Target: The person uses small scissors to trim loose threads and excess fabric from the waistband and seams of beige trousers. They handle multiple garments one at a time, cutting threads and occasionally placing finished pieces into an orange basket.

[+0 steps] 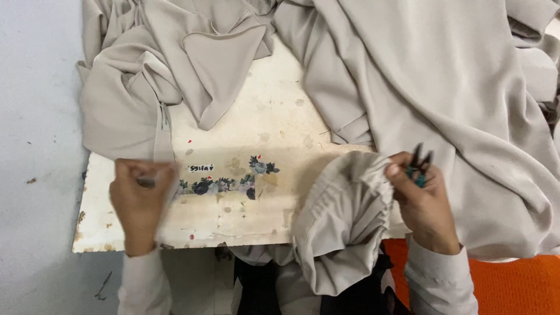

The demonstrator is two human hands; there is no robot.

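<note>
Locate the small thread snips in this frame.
In the head view, the thread snips sit in the right hand, at right of centre, beside the gathered beige cuff at the board's right edge.

Beige fabric [443, 87], perhaps teal snips [419, 169]

— What lay underneath it all?
— A worn cream board [256, 111], its surface stained and chipped along the near edge, with a strip of dark floral stickers [224, 184] across the middle.
— And around it?
— A pale grey floor [35, 116] ran down the left, scuffed in spots. Bright orange cloth [513, 286] showed at the lower right. Light was soft and even.
</note>
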